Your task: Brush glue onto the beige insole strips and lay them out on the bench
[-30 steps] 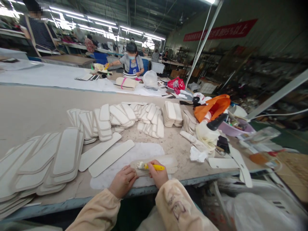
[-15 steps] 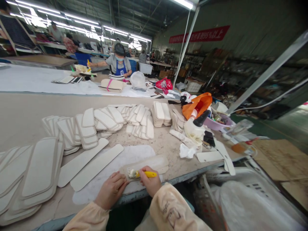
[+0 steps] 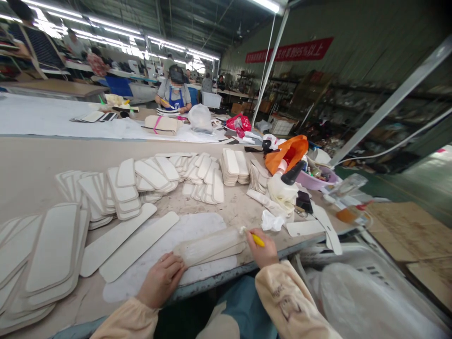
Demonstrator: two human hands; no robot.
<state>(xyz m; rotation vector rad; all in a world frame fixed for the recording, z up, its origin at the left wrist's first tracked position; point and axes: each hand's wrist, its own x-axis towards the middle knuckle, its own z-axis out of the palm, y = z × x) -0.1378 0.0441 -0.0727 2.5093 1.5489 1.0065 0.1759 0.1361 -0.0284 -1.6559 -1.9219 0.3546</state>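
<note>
My right hand point(image 3: 264, 249) is closed round the yellow handle of a brush point(image 3: 258, 240). Its pale bristles, partly hidden, are at the right end of a long rounded strip point(image 3: 208, 245) whose upper face looks wet and translucent. A second strip point(image 3: 226, 253) shows from underneath. With fingers bent and close together, my left hand point(image 3: 163, 278) holds down the left end of the upper strip. Beneath them is a white sheet point(image 3: 116, 293). Two off-white long strips point(image 3: 139, 247) lie to the left of the brushed one.
Overlapping stacks of off-white panels point(image 3: 52, 249) cover the left, with smaller stacks point(image 3: 231, 165) farther back. At the right are crumpled tissue point(image 3: 271, 220), an orange bag point(image 3: 287, 153) and a lilac basin point(image 3: 314, 181). Across the table sits a co-worker point(image 3: 173, 94).
My right hand has moved the brush rightward along the strip, from near my left hand to the far end. My left hand stays in place. The co-worker's outstretched arm has drawn back in.
</note>
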